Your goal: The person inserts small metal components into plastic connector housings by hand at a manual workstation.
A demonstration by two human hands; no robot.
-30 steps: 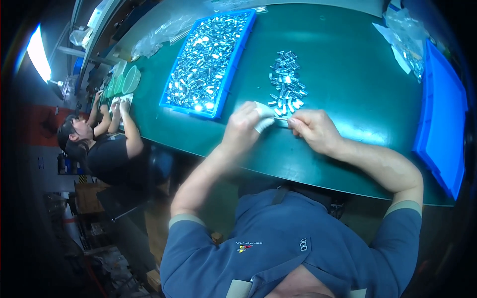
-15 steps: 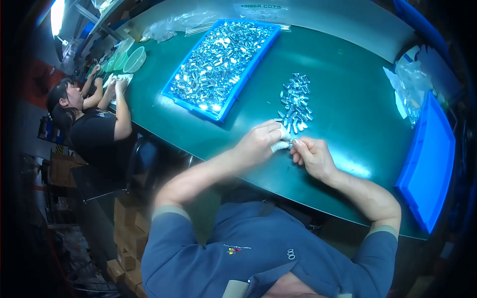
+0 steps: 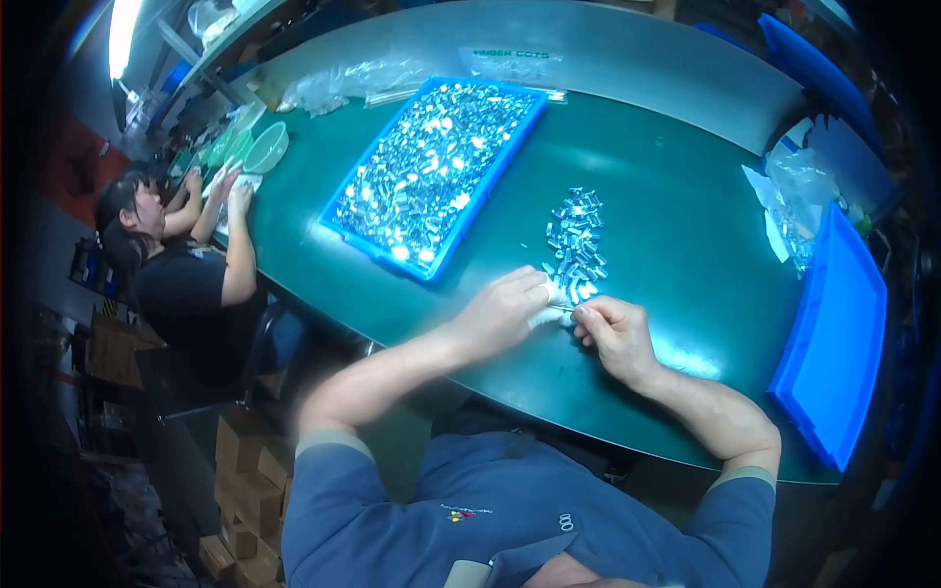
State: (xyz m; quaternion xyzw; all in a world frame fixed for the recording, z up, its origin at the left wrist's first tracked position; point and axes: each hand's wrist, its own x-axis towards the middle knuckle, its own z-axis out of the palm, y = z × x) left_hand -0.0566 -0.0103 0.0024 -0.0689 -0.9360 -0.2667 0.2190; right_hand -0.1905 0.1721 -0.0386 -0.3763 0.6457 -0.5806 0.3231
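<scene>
Green table (image 3: 676, 245), both hands (image 3: 564, 323) near front edge; blue trays (image 3: 431, 171) beyond

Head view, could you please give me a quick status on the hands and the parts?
Left hand and right hand pinch one small white piece together. Pile of metal parts just beyond. Blue tray of parts further left, nothing blocking.

Two blue trays (image 3: 431, 263) (image 3: 833, 343), two green bowls (image 3: 265, 149), one green table (image 3: 676, 245).
</scene>
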